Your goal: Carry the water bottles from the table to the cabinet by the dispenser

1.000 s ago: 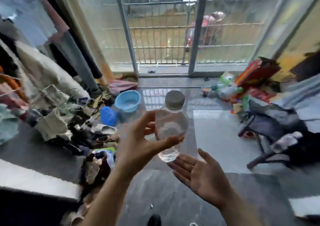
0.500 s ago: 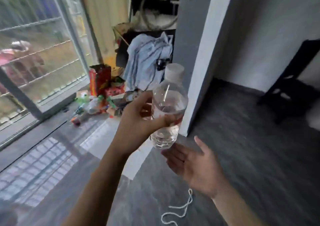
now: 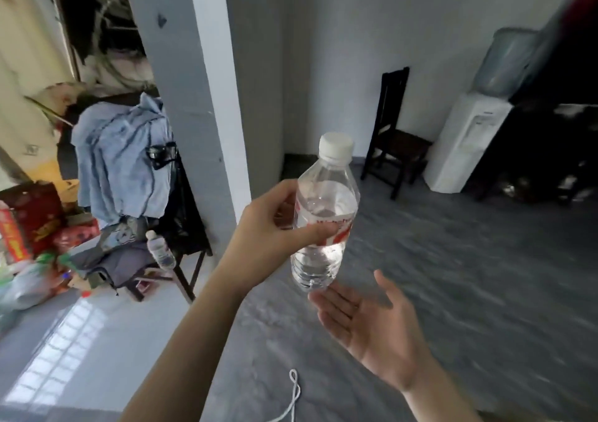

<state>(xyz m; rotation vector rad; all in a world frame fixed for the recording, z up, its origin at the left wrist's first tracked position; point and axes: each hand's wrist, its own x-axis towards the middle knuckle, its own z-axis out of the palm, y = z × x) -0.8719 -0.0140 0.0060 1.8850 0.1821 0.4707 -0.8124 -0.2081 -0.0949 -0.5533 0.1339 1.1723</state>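
Note:
My left hand (image 3: 270, 237) grips a clear water bottle (image 3: 325, 214) with a white cap and a red-and-white label, holding it upright at chest height. My right hand (image 3: 372, 321) hovers palm-up just under the bottle's base, fingers spread, holding nothing. The white water dispenser (image 3: 466, 140) with a blue jug on top stands at the far right wall. A dark cabinet (image 3: 550, 124) sits right beside it, partly blurred. A second small bottle (image 3: 160, 250) lies on a cluttered seat at the left.
A grey-white pillar (image 3: 200, 98) rises left of centre. A dark wooden chair (image 3: 396, 137) stands against the back wall. Clothes and red boxes (image 3: 35, 221) pile up at the left. A white cord (image 3: 293, 395) lies on the grey floor.
The view has swung right, from the barred window and floor clutter to the pillar, chair and dispenser. Both hands keep the same pose around the bottle.

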